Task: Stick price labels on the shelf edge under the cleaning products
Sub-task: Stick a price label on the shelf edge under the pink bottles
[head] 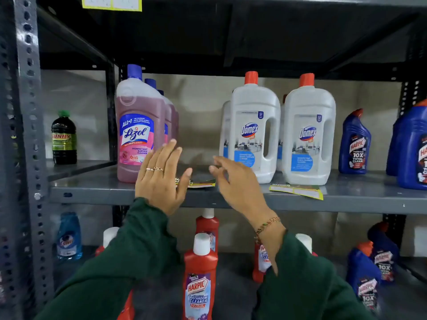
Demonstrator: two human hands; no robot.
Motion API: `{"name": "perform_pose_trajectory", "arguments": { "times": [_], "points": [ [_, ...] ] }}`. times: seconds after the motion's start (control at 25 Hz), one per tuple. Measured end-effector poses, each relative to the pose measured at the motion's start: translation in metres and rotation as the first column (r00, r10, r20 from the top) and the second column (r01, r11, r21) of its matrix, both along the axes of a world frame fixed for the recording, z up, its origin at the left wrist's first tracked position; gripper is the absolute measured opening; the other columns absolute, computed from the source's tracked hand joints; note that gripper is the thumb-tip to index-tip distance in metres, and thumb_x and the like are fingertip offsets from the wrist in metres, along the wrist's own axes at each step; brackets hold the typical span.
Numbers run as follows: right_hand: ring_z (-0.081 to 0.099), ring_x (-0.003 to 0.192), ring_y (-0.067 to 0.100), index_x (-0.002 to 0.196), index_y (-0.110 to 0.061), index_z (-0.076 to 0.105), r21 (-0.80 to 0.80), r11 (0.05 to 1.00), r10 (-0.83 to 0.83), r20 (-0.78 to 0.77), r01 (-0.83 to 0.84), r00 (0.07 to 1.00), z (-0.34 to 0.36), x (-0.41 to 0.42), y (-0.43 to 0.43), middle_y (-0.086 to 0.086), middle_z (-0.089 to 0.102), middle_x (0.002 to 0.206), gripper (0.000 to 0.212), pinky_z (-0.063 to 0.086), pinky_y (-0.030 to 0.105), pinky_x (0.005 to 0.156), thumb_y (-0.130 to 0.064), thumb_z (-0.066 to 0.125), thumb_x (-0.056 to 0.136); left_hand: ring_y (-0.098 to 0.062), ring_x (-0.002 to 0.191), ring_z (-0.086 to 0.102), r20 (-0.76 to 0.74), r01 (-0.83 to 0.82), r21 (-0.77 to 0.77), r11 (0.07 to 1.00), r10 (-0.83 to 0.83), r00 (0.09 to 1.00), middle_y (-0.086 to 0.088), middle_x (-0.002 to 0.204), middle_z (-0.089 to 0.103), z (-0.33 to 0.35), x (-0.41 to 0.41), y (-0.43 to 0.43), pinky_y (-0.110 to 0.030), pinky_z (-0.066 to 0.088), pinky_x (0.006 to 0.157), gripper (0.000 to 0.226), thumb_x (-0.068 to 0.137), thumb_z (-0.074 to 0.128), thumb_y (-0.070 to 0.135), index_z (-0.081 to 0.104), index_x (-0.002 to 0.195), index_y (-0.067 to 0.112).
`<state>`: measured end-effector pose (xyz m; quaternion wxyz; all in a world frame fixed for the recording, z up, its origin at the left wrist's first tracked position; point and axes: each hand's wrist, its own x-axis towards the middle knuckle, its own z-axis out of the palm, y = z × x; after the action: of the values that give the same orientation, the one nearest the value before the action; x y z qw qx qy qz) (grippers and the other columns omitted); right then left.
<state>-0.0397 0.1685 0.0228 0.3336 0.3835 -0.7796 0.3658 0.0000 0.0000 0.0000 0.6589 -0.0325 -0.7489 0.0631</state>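
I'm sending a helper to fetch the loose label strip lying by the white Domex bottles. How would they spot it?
Find the grey middle shelf and the two white, red-capped Domex bottles on it. Below the right one, a yellow-edged label strip lies flat at the shelf's front edge. The darker strip lies further left, between the two hands.

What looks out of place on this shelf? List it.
Two labels lie loose on the shelf top, not stuck on its edge: a yellow-bordered strip askew, overhanging the edge before the Domex bottles, and a darker label between both hands. Nothing spilled or damaged.
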Motion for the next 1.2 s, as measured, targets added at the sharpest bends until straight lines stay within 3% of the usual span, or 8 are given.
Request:
{"name": "perform_pose_trajectory", "arguments": {
  "times": [0.16,0.4,0.6,0.76,0.84,0.96,1.04,1.2],
  "points": [
    [0.051,0.107,0.038,0.101,-0.007,0.060,0.142,0.980,-0.162,0.168,0.139,0.972,0.006,-0.008,-0.042,0.021,0.066,0.104,0.032,0.046,0.044,0.089,-0.034,0.048,0.089,-0.038,0.086,0.059,-0.008,-0.128,0.036,0.991,0.128,0.992,-0.023,0.100,0.065,-0.042,0.006,-0.032,-0.045,0.040,0.080,0.045,0.094,0.036,0.036,0.059,0.101,-0.002],
    [0.030,0.124,0.038,0.109,-0.012,0.054,0.398,0.873,-0.405,0.273,0.281,0.872,0.011,-0.012,-0.065,0.016,0.054,0.125,0.034,0.028,0.050,0.100,-0.038,0.046,0.088,-0.033,0.074,0.059,0.037,-0.177,-0.039,0.983,0.179,0.983,-0.018,0.082,0.066,-0.043,0.009,-0.039,-0.040,0.036,0.072,0.048,0.095,0.029,0.037,0.060,0.083,0.002],
    [0.053,0.106,0.036,0.096,-0.012,0.058,0.223,0.947,-0.289,0.283,0.231,0.915,0.008,-0.016,-0.064,0.013,0.063,0.108,0.020,0.045,0.050,0.092,-0.021,0.057,0.079,-0.033,0.074,0.058,0.043,-0.180,-0.052,0.982,0.182,0.982,-0.017,0.083,0.066,-0.045,0.006,-0.039,-0.040,0.036,0.073,0.044,0.094,0.032,0.035,0.060,0.084,0.003],
    [0.057,0.092,0.027,0.089,-0.015,0.058,-0.130,0.984,-0.095,0.175,0.119,0.980,0.003,-0.014,-0.056,0.009,0.061,0.104,0.015,0.049,0.041,0.083,-0.006,0.060,0.078,-0.033,0.074,0.058,0.075,-0.147,0.042,0.988,0.143,0.987,-0.016,0.083,0.066,-0.046,0.006,-0.034,-0.040,0.035,0.075,0.049,0.096,0.027,0.039,0.058,0.084,0.003],
    [0.054,0.092,0.016,0.096,-0.017,0.060,-0.314,0.949,0.043,0.159,0.009,0.986,0.004,-0.010,-0.051,0.007,0.060,0.111,0.022,0.047,0.033,0.087,-0.006,0.066,0.078,-0.033,0.074,0.057,0.060,-0.010,0.241,0.970,-0.005,0.998,-0.014,0.083,0.065,-0.041,0.007,-0.024,-0.039,0.035,0.077,0.048,0.095,0.030,0.042,0.057,0.088,0.003],
    [0.052,0.110,0.010,0.111,-0.013,0.062,-0.331,0.934,0.194,0.157,-0.133,0.968,0.002,0.001,-0.049,0.004,0.058,0.127,0.034,0.043,0.027,0.097,-0.016,0.070,0.078,-0.035,0.101,0.054,-0.066,0.358,0.427,0.830,-0.367,0.928,-0.021,0.114,0.056,-0.019,0.017,-0.014,-0.046,0.042,0.087,0.048,0.092,0.038,0.039,0.043,0.120,0.001],
    [0.053,0.104,0.003,0.100,-0.012,0.069,-0.298,0.930,0.252,0.091,-0.215,0.964,-0.006,0.009,-0.049,0.004,0.064,0.122,0.022,0.044,0.024,0.096,-0.015,0.070,0.078,-0.035,0.113,0.046,0.018,0.304,0.329,0.894,-0.327,0.945,-0.022,0.122,0.053,-0.005,0.028,-0.019,-0.047,0.039,0.094,0.046,0.091,0.043,0.035,0.043,0.126,0.004],
    [0.057,0.092,0.001,0.089,-0.009,0.073,-0.266,0.923,0.286,-0.014,-0.279,0.958,-0.023,0.017,-0.051,0.009,0.072,0.103,0.012,0.043,0.009,0.084,-0.010,0.070,0.077,-0.024,0.097,0.048,0.170,0.072,0.105,0.992,-0.089,0.981,-0.003,0.086,0.069,0.002,0.052,-0.031,-0.034,0.028,0.086,0.028,0.085,0.048,0.035,0.068,0.088,0.016]
  ]
}}
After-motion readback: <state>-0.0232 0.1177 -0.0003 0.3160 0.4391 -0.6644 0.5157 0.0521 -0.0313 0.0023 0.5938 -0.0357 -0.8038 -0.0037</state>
